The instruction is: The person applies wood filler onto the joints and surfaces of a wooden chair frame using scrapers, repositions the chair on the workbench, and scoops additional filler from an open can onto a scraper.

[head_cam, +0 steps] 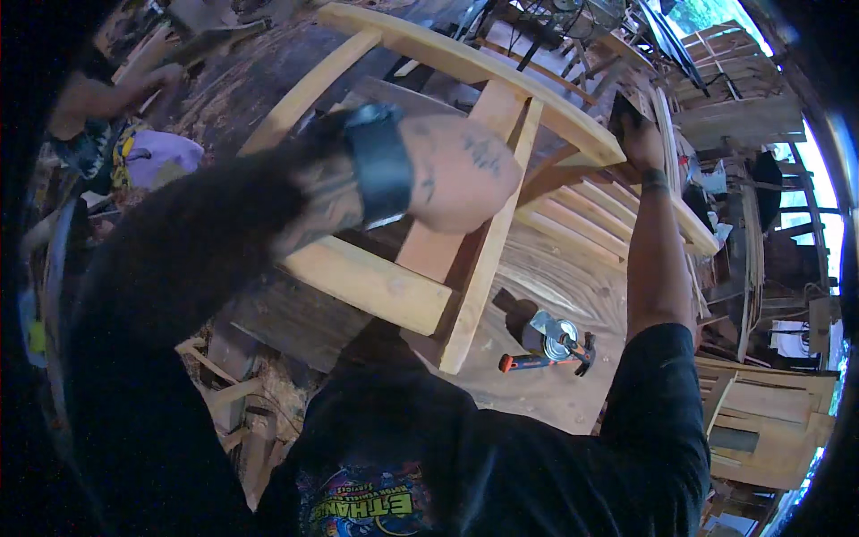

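My left hand [466, 174], blurred and with a dark band at the wrist, is over the middle of a pale wooden frame [376, 282]. Its fingers are hidden beneath it, so a hold cannot be made out. Stretched far forward at the upper right, my right hand [644, 144] has its fingers on a dark flat object [623, 113], just past the frame's corner. A claw hammer with an orange and black handle [527, 362] lies on the plywood surface [550, 403]. Against it are a round metal can or roll [560, 339] and a small flat blade-like tool [545, 323].
A slatted wooden assembly [577, 221] stands beyond the frame on the right. Another person's arm [114, 97] shows at the upper left near a purple cloth [164, 158]. Wood offcuts [235, 396] and shavings lie at the lower left. Wooden panels [772, 429] stand at the right.
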The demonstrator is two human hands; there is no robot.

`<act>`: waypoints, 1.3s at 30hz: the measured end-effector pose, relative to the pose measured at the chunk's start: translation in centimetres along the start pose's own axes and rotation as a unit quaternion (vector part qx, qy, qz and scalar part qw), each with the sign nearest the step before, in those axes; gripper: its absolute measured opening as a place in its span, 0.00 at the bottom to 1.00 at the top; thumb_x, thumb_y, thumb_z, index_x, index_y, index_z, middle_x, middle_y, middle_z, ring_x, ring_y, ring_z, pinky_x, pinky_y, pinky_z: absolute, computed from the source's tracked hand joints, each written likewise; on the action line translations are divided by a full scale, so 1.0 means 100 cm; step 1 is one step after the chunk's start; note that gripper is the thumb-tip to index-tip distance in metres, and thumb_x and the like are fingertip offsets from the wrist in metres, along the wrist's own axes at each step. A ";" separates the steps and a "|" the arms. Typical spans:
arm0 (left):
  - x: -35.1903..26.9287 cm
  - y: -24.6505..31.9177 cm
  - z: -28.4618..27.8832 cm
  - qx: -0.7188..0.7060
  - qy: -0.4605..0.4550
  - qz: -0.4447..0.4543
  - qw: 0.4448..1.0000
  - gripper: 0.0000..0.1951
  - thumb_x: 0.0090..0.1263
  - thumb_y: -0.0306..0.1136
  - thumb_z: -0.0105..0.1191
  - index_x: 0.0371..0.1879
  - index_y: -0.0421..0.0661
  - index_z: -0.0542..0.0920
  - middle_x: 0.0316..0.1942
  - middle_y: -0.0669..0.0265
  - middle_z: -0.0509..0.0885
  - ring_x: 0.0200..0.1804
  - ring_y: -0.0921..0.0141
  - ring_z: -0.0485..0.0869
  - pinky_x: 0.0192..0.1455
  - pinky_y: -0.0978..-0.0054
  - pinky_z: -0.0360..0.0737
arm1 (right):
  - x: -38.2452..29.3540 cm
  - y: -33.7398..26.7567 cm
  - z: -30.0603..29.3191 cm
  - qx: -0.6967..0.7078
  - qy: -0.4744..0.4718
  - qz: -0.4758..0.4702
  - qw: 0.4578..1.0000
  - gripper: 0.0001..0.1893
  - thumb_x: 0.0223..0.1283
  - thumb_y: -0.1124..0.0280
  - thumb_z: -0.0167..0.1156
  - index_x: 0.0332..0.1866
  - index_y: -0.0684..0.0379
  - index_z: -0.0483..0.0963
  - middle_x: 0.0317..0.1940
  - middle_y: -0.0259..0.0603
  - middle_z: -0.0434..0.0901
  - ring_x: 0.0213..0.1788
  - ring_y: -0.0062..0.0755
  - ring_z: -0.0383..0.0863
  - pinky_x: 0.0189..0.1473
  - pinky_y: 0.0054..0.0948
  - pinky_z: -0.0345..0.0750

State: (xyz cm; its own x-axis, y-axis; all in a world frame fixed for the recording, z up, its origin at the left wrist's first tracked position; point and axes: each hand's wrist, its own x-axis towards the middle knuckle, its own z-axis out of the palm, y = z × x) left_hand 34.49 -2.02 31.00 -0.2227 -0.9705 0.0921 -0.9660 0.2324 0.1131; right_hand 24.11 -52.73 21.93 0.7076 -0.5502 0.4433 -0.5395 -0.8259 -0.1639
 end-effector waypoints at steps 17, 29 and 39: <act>0.040 -0.057 -0.063 0.082 -0.060 -0.150 0.983 0.16 0.65 0.29 0.56 0.49 0.42 0.90 0.43 0.45 0.90 0.48 0.50 0.91 0.53 0.54 0.87 | -0.008 -0.026 -0.005 0.000 -0.003 0.012 1.000 0.27 0.73 0.49 0.59 0.54 0.67 0.84 0.48 0.68 0.86 0.55 0.67 0.86 0.58 0.55 0.80; 0.147 -0.146 -0.009 0.179 0.044 -0.073 0.980 0.14 0.61 0.30 0.57 0.39 0.36 0.90 0.34 0.44 0.90 0.38 0.50 0.91 0.44 0.50 0.87 | -0.006 -0.020 -0.007 0.044 0.014 -0.016 0.999 0.24 0.74 0.51 0.60 0.47 0.67 0.86 0.41 0.66 0.88 0.47 0.67 0.88 0.51 0.52 0.82; 0.157 -0.149 -0.004 0.149 -0.019 -0.076 0.986 0.13 0.61 0.30 0.57 0.38 0.36 0.91 0.34 0.44 0.90 0.37 0.50 0.91 0.42 0.50 0.87 | -0.009 -0.023 -0.012 0.017 -0.006 0.009 1.000 0.26 0.74 0.48 0.59 0.48 0.67 0.85 0.43 0.69 0.87 0.49 0.69 0.87 0.52 0.54 0.81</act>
State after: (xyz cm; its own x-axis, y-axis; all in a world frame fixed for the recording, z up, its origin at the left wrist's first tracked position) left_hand 45.50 -20.69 31.19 -0.0722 -0.9956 0.0593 -0.9829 0.0609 -0.1738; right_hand 24.17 -50.17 22.99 0.7034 -0.5658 0.4302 -0.5361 -0.8197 -0.2016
